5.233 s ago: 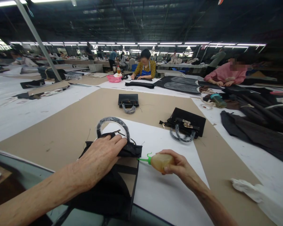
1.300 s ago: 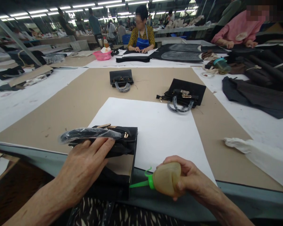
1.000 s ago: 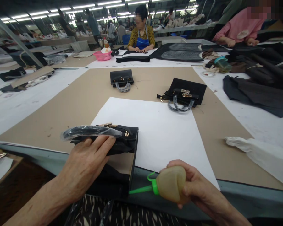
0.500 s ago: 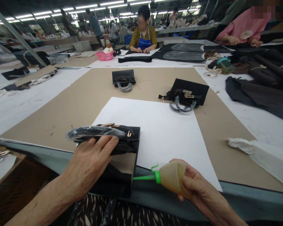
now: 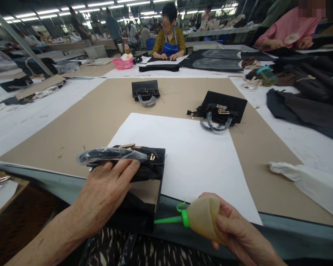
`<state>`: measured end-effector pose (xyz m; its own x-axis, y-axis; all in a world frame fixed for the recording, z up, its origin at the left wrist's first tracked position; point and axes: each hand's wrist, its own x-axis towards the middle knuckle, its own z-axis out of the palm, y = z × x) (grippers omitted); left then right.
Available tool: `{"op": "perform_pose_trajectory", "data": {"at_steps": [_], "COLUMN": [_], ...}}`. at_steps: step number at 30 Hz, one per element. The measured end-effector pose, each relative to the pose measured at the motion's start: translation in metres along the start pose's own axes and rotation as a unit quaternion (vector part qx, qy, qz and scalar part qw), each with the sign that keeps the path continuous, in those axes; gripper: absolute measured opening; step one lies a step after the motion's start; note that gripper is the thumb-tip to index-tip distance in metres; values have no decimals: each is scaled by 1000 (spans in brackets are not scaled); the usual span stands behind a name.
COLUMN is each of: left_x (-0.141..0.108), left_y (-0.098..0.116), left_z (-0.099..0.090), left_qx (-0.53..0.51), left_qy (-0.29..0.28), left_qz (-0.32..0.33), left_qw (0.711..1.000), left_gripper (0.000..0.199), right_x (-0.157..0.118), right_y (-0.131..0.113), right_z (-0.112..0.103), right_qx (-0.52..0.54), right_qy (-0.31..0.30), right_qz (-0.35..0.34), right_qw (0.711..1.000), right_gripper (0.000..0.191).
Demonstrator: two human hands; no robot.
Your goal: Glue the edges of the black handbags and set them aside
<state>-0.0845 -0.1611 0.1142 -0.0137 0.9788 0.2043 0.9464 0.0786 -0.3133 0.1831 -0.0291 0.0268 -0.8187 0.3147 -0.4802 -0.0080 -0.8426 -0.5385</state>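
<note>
My left hand (image 5: 111, 188) is closed on a black handbag (image 5: 155, 166) at the table's front edge, its fingers under the plastic-wrapped handle (image 5: 108, 156). The bag's side hangs over the edge, and a tan inner panel (image 5: 145, 192) shows. My right hand (image 5: 233, 225) squeezes a soft, dented glue bottle (image 5: 204, 216) filled with something yellowish. Its thin green nozzle (image 5: 169, 220) points left, with the tip at the bag's lower right edge. Whether the tip touches the edge I cannot tell.
Two more black handbags, one at the back (image 5: 145, 92) and one at the right (image 5: 222, 109), lie on brown board. A white paper sheet (image 5: 188, 151) is in the middle, a crumpled white cloth (image 5: 308, 184) at right. Across the table sits a person in a blue apron (image 5: 170, 48).
My right hand and the glue bottle have moved slightly down, so the nozzle tip is lower along the bag's edge. My left hand stays in place on the bag.
</note>
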Motion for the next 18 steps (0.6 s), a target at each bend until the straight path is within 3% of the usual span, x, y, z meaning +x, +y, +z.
{"op": "perform_pose_trajectory", "data": {"at_steps": [12,18], "left_x": [3,7], "left_y": [-1,1], "left_z": [-4,-3], "left_qx": [-4,13], "left_qy": [-14,-9], "left_qz": [-3,-6], "left_qw": [1000,1000], "left_gripper": [38,43], "right_x": [-5,17], "right_y": [-4,-11], "right_z": [4,-3], "right_qx": [-84,-123], "right_qy": [-24,31], "right_qz": [8,-60], "right_qw": [996,990], "right_gripper": [45,45]}}
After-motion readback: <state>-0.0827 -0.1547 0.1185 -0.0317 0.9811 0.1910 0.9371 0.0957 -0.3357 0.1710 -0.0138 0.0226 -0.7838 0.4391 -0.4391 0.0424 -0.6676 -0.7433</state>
